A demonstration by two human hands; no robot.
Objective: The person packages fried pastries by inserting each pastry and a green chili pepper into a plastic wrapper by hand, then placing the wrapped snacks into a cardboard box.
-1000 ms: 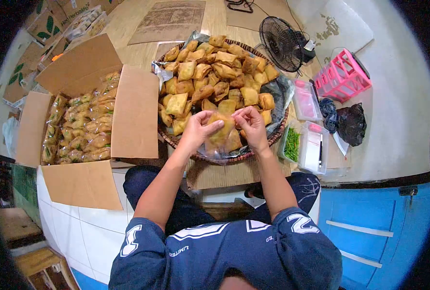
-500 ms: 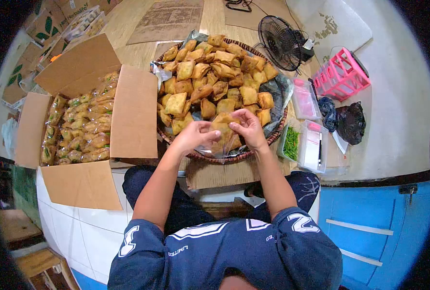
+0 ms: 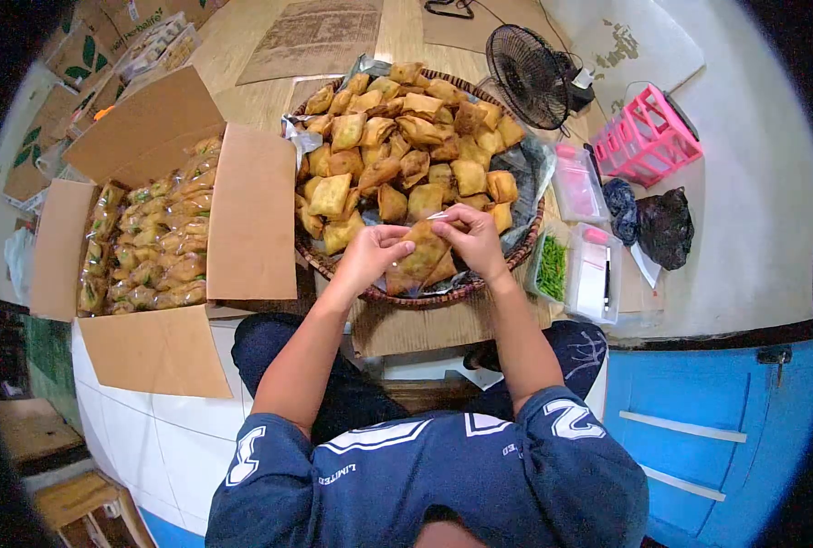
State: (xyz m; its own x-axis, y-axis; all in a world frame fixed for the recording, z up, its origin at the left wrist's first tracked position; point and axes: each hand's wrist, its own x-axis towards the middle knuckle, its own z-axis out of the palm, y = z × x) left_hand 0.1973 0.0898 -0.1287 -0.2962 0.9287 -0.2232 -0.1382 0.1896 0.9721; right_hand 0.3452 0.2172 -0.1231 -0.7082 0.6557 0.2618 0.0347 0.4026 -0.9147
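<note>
Over the near rim of a round woven basket (image 3: 527,260), both hands hold a clear plastic bag with a golden fried pastry (image 3: 418,256) inside. My left hand (image 3: 368,262) pinches the bag's left side, thumb lying against the pastry. At the upper right, the fingers of my right hand (image 3: 472,241) are closed on the bag's edge, where the plastic shines. Behind them a heap of square fried pastries (image 3: 397,137) fills the plastic-lined basket. Another pastry partly shows beneath the bag.
An open cardboard box (image 3: 251,215) of bagged pastries with green bits stands at left. On the right are a tub of green chillies (image 3: 551,267), a clear container (image 3: 595,274), black plastic bags (image 3: 664,228), a pink basket (image 3: 646,142) and a fan (image 3: 530,78).
The pastry now sits lower inside the plastic bag, filling it more. My right hand has shifted slightly and pinches the bag's upper edge; my left hand stays at its side.
</note>
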